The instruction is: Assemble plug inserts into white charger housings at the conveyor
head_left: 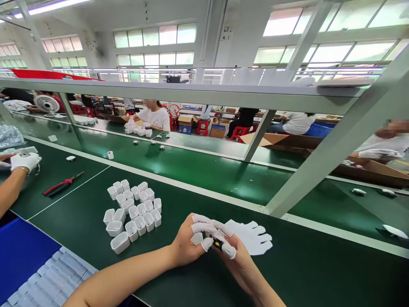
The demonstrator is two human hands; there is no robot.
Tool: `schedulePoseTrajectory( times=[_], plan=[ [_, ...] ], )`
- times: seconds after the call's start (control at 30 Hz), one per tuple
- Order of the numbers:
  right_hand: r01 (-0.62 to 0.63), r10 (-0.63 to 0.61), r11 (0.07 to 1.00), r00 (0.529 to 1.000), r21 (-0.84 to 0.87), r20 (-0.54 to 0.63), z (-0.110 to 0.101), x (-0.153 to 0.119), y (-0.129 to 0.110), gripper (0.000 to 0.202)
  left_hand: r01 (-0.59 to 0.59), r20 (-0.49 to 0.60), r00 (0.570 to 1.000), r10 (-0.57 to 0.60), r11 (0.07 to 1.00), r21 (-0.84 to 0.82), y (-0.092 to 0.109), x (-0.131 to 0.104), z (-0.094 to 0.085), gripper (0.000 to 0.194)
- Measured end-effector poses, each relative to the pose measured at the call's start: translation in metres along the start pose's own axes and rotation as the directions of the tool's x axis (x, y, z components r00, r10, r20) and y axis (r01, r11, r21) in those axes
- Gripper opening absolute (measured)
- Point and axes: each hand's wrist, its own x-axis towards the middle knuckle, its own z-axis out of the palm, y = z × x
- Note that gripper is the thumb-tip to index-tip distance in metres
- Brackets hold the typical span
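White finger cots cover the fingertips of my left hand (189, 238) and my right hand (234, 247), which meet above the green worktop. Between their closed fingers is a small electronic part (217, 243), with a black side and a yellow patch facing me. A whitish piece (197, 238) shows within the curl of my left hand; whether it joins the part, I cannot tell. Just behind my right hand a white glove (252, 238) lies flat. To the left of my hands, several white plastic cups (139, 224) stand in a cluster, open side up.
Red-handled pliers (62, 185) lie at the left, near a co-worker's gloved hand (25, 161). A slanted metal post (319, 153) rises at right, under a long shelf (191, 96). Beyond a pale rail runs a green conveyor (191, 166). Wrapped pale parts (54, 277) fill the lower left.
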Motion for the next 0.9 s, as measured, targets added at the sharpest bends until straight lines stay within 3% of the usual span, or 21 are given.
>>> schedulePoseTrajectory(
  times=[0.3, 0.37, 0.47, 0.6, 0.7, 0.9],
  plan=[
    [-0.076, 0.076, 0.997, 0.997, -0.027, -0.017, 0.004, -0.004, -0.002, 0.069, 0.002, 0.048, 0.999, 0.002, 0.997, -0.078, 0.002, 0.004, 0.001, 0.019],
    [-0.091, 0.091, 0.995, 0.996, -0.042, 0.005, 0.004, -0.004, -0.004, 0.074, 0.069, 0.07, 0.996, -0.061, 0.99, -0.124, 0.002, 0.003, 0.001, 0.015],
    [-0.103, 0.104, 0.994, 0.994, -0.043, 0.024, 0.004, -0.003, -0.005, 0.077, 0.265, 0.1, 0.963, -0.249, 0.939, -0.219, 0.001, 0.002, 0.001, 0.013],
    [-0.098, 0.098, 0.995, 0.994, 0.001, 0.05, 0.003, 0.0, -0.002, 0.066, 0.487, 0.139, 0.871, -0.471, 0.794, -0.364, 0.0, -0.001, 0.004, 0.018],
    [-0.113, 0.113, 0.991, 0.994, 0.067, -0.007, 0.004, 0.001, 0.005, 0.051, 0.594, 0.159, 0.789, -0.594, 0.669, -0.447, -0.001, -0.001, 0.008, 0.023],
    [-0.186, 0.221, 0.937, 0.971, 0.297, -0.087, 0.008, 0.004, 0.021, 0.041, 0.766, 0.132, 0.559, -0.819, 0.449, -0.46, -0.007, 0.0, 0.013, 0.032]
  ],
)
